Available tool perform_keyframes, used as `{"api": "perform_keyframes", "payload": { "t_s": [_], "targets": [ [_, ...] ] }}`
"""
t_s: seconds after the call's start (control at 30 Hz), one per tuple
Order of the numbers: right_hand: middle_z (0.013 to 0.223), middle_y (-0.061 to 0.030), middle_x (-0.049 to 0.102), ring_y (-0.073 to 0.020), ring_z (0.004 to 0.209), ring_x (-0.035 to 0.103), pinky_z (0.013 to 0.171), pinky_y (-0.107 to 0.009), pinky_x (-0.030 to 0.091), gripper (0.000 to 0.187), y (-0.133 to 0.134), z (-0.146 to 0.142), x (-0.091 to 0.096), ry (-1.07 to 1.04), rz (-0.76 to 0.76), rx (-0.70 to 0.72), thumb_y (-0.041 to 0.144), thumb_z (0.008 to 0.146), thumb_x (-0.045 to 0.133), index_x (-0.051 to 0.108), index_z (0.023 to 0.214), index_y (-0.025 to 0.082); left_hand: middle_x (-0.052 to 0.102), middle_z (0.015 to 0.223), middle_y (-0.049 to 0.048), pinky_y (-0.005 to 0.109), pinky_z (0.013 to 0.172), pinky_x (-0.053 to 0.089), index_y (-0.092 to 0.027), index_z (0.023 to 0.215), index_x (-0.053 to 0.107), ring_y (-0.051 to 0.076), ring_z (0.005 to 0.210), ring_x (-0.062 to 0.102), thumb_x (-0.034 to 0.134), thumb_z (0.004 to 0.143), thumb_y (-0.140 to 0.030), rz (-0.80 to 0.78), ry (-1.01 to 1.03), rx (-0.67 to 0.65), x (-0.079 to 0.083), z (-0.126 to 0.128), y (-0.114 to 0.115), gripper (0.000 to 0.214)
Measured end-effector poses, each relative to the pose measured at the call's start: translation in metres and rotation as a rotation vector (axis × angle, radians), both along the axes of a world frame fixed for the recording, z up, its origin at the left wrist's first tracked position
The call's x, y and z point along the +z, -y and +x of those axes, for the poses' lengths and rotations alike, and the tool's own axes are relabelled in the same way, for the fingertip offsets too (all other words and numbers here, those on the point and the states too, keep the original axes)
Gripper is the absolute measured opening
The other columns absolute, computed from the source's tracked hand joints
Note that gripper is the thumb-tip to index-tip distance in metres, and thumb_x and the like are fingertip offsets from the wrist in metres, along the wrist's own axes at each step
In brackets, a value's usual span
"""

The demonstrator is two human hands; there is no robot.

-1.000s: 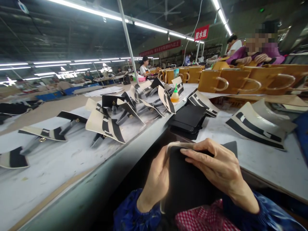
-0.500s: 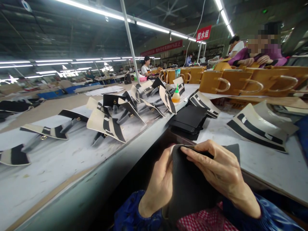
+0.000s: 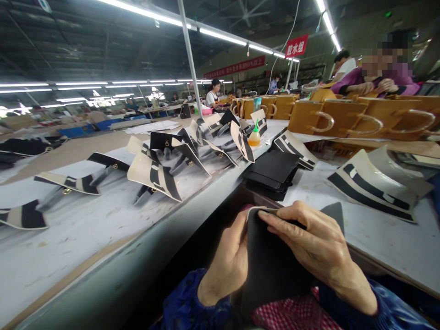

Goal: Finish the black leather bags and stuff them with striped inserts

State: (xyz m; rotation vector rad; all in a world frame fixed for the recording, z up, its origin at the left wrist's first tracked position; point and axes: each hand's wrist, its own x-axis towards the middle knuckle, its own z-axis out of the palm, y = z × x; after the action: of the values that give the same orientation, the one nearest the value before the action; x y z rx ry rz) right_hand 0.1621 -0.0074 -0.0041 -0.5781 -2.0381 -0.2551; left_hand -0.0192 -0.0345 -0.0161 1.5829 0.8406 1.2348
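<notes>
A black leather panel point(image 3: 271, 270) with a pale lining edge stands upright in my lap. My left hand point(image 3: 229, 261) grips its left edge from behind, fingers curled round it. My right hand point(image 3: 316, 245) lies over the panel's top, fingers pressed along the upper edge. A stack of black leather pieces point(image 3: 273, 170) lies on the grey table point(image 3: 378, 231) just beyond my hands.
Cream-and-black striped bag panels point(image 3: 154, 176) lie in a row on the long belt point(image 3: 68, 238) to my left, others point(image 3: 371, 185) on the right. An orange glue bottle point(image 3: 255, 136) stands ahead. Tan handbags point(image 3: 343, 117) line the far side, with people working behind them.
The panel's top edge has been pressed down, hiding most of the pale lining that showed a second ago. Both hands stay in place on it.
</notes>
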Motion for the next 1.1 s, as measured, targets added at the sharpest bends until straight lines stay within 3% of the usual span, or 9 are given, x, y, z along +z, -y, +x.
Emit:
{"api": "perform_keyframes", "payload": {
  "t_s": [0.2,0.3,0.43,0.63,0.8,0.97,1.1],
  "targets": [
    [0.084,-0.0034,0.063,-0.0131,0.072,0.059,0.062,-0.025,0.050,0.032,-0.001,-0.004,0.001,0.011,0.006,-0.046,0.003,0.090,0.059,0.065,0.118,0.018,0.067,0.131,0.0015,0.027,0.105,0.047,-0.028,0.141,0.051,0.018,0.118,0.063,0.044,0.102,-0.028,-0.012,-0.001,0.026,-0.002,0.001,0.001,0.039],
    [0.084,-0.0039,0.064,-0.0124,0.071,0.060,0.063,-0.024,0.050,0.028,0.000,-0.005,0.001,0.014,-0.001,-0.073,0.004,0.092,0.058,0.067,0.115,0.017,0.067,0.129,0.0034,0.029,0.102,0.049,-0.026,0.138,0.053,0.020,0.117,0.063,0.040,0.103,-0.039,-0.061,0.033,0.068,-0.009,0.002,0.001,0.040],
    [0.082,-0.0029,0.066,-0.0119,0.068,0.061,0.061,-0.023,0.051,0.027,0.001,-0.007,-0.004,0.032,-0.014,-0.111,0.007,0.091,0.059,0.069,0.113,0.019,0.066,0.128,0.0074,0.033,0.103,0.046,-0.021,0.128,0.060,0.024,0.118,0.061,0.030,0.101,-0.055,0.032,0.091,0.111,-0.014,-0.001,-0.003,0.053],
    [0.085,-0.0034,0.066,-0.0110,0.070,0.061,0.060,-0.020,0.051,0.027,0.000,-0.008,-0.014,0.053,-0.047,-0.076,0.008,0.094,0.056,0.066,0.116,0.020,0.070,0.108,0.0054,0.026,0.088,0.050,-0.018,0.113,0.062,0.018,0.099,0.065,0.047,0.101,-0.038,0.063,-0.054,0.167,-0.010,-0.004,-0.006,0.028],
    [0.086,-0.0040,0.065,-0.0119,0.071,0.060,0.060,-0.022,0.049,0.025,-0.001,-0.001,-0.021,0.079,-0.048,-0.067,0.008,0.095,0.055,0.065,0.115,0.018,0.067,0.093,0.0033,0.025,0.080,0.050,-0.017,0.105,0.060,0.017,0.087,0.064,0.048,0.100,-0.035,0.027,-0.100,0.133,-0.017,-0.001,-0.008,0.022],
    [0.090,-0.0041,0.066,-0.0125,0.074,0.059,0.063,-0.023,0.050,0.029,0.001,0.010,-0.030,0.107,-0.114,-0.049,0.007,0.093,0.057,0.064,0.119,0.019,0.068,0.096,0.0044,0.028,0.088,0.050,-0.017,0.108,0.059,0.017,0.088,0.064,0.047,0.100,-0.029,-0.007,-0.097,0.040,-0.023,0.004,-0.010,0.019],
    [0.088,-0.0039,0.066,-0.0129,0.074,0.060,0.064,-0.024,0.050,0.032,0.001,0.013,-0.033,0.116,-0.129,-0.043,0.004,0.092,0.056,0.064,0.119,0.020,0.069,0.100,0.0062,0.030,0.092,0.050,-0.018,0.109,0.060,0.019,0.096,0.066,0.047,0.099,-0.030,-0.004,-0.127,0.055,-0.024,0.007,-0.010,0.020]
  ]
}}
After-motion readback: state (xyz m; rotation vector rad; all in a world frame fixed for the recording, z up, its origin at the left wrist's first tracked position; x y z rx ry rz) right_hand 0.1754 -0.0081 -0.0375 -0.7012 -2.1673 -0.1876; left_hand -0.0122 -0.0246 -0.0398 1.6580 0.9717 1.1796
